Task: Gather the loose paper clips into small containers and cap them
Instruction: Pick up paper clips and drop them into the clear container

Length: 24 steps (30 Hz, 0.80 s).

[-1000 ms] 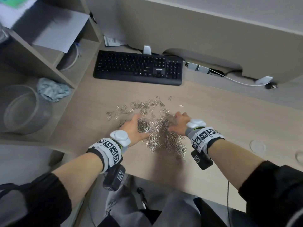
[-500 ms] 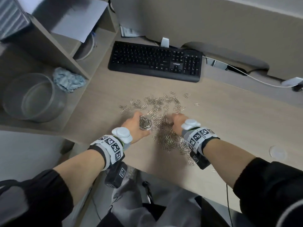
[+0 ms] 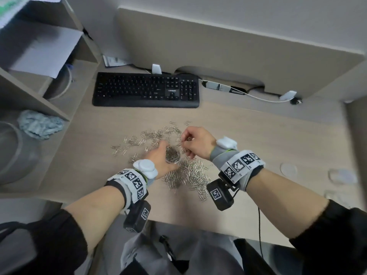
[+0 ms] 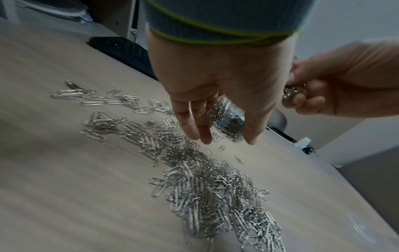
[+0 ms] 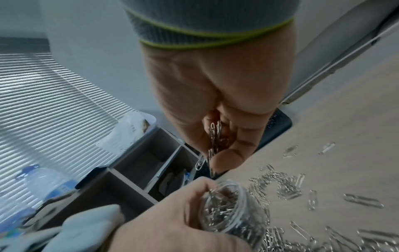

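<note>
A heap of silver paper clips (image 3: 190,173) (image 4: 215,191) lies spread over the wooden desk (image 3: 258,135). My left hand (image 3: 160,159) (image 4: 222,119) grips a small clear container (image 3: 173,155) (image 4: 228,119) (image 5: 228,209), open at the top and nearly full of clips, a little above the heap. My right hand (image 3: 193,142) (image 5: 218,146) hovers just above the container's mouth and pinches a bunch of clips (image 5: 213,139) (image 4: 291,93), some dangling from the fingertips.
A black keyboard (image 3: 146,90) lies behind the heap. Shelves with a blue cloth (image 3: 39,124) and a large clear tub (image 3: 12,153) stand at the left. Clear round lids (image 3: 288,169) lie on the desk at the right, and a white cable (image 3: 258,96) runs along the back.
My right hand has lifted off the heap with a pinch of clips and now hangs over the container. The left hand has kept hold of the container.
</note>
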{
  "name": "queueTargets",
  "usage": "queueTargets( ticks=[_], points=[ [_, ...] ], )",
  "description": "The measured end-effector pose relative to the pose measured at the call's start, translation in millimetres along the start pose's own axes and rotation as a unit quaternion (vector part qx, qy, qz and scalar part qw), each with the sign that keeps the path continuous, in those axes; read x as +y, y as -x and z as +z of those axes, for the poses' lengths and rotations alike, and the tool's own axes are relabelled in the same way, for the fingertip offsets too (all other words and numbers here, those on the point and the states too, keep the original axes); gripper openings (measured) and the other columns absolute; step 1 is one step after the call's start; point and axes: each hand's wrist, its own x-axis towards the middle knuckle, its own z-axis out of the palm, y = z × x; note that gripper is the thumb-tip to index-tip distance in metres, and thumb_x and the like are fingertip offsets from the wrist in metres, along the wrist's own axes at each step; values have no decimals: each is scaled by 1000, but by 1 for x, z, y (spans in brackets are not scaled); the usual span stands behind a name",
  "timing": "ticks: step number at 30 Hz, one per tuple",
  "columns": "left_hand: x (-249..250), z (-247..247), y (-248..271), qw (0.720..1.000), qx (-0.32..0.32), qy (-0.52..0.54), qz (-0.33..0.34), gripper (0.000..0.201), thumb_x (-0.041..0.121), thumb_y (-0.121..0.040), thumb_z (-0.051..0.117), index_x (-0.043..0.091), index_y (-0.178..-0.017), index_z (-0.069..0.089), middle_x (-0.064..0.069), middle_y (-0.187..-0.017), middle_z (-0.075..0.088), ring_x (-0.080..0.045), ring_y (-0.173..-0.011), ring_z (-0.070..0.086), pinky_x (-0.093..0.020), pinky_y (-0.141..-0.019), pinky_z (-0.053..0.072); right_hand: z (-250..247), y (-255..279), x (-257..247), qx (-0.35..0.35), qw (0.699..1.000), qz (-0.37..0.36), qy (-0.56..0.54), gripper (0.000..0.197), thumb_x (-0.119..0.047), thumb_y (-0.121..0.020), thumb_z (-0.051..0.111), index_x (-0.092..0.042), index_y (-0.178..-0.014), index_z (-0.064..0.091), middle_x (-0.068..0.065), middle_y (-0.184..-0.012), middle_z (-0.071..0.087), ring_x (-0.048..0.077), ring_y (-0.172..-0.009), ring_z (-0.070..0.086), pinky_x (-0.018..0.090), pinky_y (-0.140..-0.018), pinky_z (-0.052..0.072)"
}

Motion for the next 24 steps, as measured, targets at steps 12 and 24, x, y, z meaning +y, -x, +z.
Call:
queueTargets(
  ticks=[12, 24],
  points=[
    [40, 8, -1, 999, -3, -7, 37, 67, 38, -70, 81, 17, -119, 39, -3, -92, 64, -26, -78, 65, -29, -61, 48, -11, 25, -1, 9, 994, -33, 105, 14, -1, -86, 59, -15, -89, 57, 6, -67, 67, 23, -54, 63, 37, -57, 56],
    [39, 3, 8, 1000, 5, 22, 16, 77, 50, -63, 77, 23, -124, 38, -5, -103, 65, -25, -85, 64, -39, -72, 55, -8, 20, 2, 48, 992, -54, 106, 9, -6, -85, 60, -12, -89, 66, 4, -70, 64, 18, -61, 57, 26, -59, 47]
  ],
)
